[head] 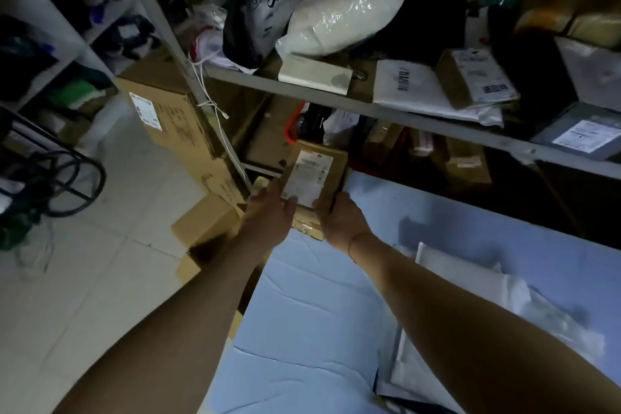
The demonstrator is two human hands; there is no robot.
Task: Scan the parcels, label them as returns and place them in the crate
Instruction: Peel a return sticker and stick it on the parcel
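Left hand (272, 208) and right hand (339, 217) gripping a brown parcel (314, 175) past the blue table's (312, 312) far corner, white label (307, 178) too blurry for reading, red crate (289, 131) sitting behind

I hold a cardboard parcel (314, 175) out past the far corner of the blue-covered table (312, 323), my left hand (270, 215) and right hand (339, 220) gripping its near end, its white label (307, 176) facing up, below the cluttered shelf (386, 111).

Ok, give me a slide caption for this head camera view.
Both hands, left hand and right hand, hold a labelled cardboard parcel beyond the blue table, below a cluttered shelf.
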